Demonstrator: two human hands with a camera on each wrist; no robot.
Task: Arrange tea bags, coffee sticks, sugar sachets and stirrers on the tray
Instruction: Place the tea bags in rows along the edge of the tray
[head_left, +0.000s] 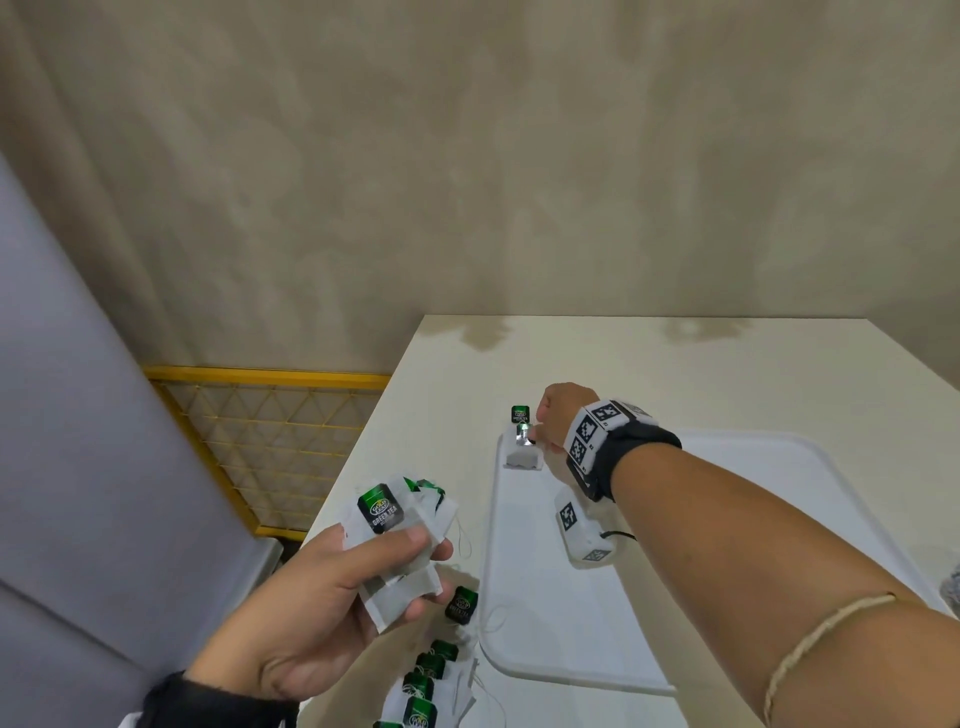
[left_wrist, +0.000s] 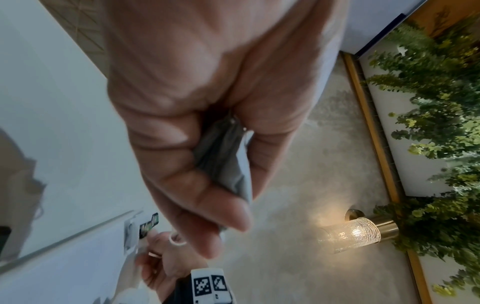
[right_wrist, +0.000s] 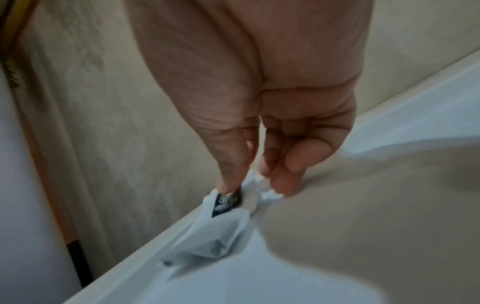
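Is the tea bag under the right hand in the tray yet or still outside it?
In. The tea bag lies inside the tray, at its far-left corner against the rim, with the right hand pinching it.

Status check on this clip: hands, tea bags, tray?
Left hand grips a bunch of tea bags. Right hand pinches one bag at the tray's far left corner. More bags wait on the table.

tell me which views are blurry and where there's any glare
Head view: mostly sharp, wide-angle bend at the edges, soft reflections on the table. Left wrist view: left hand soft, lamp flares. Right wrist view: blurred throughout, right hand and tea bag smeared.
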